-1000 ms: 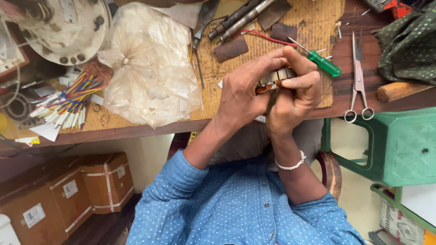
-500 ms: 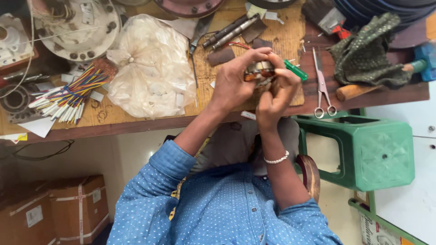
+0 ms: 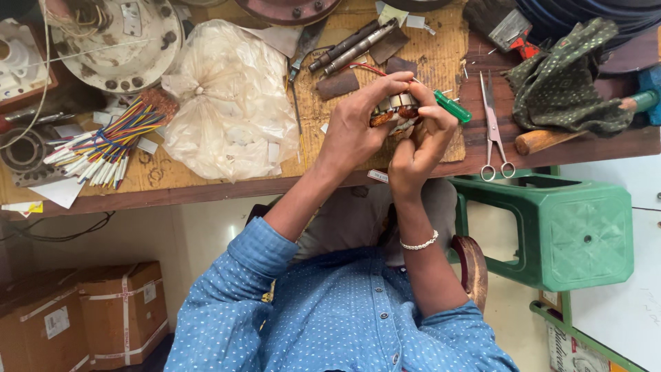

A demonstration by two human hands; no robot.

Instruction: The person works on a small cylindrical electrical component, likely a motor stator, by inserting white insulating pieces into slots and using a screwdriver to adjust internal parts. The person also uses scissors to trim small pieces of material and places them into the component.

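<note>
Left hand [image 3: 358, 131]: clenched round the left side of the stator [image 3: 396, 110], fingers curled over its top, thumb underneath.
Right hand [image 3: 420, 145]: grasping the same stator from the right and below, fingertips pressed on its copper windings; a beaded bracelet [image 3: 420, 243] sits on that wrist.
Stator: a small round metal core with coppery wire, held between both hands just above the near edge of the bench [image 3: 206, 189], over a brown mat [image 3: 441, 48]; mostly hidden by the fingers.
Screwdriver [image 3: 451, 107]: green handle, just right of the grip, poking out from behind the right hand's fingers; I cannot tell whether it touches them.
Red wire [image 3: 365, 69]: runs in from above the grip towards the stator.
Scissors [image 3: 494, 127]: lying on the bench to the right of the grip, handles toward the person.
Cloth [image 3: 571, 76]: green, crumpled, farther right and up from the grip, a wooden handle [image 3: 544, 141] below it.
Bag [image 3: 227, 103]: clear plastic, knotted, left of the grip.
Wire bundle [image 3: 100, 148]: coloured leads fanned out, well left of the bag.
Metal rods [image 3: 351, 45]: two dark ones, just above the grip.
Stool [image 3: 571, 227]: green plastic, below and right of the grip, on the floor.
Boxes [image 3: 82, 317]: taped cardboard, low on the left, under the bench.
</note>
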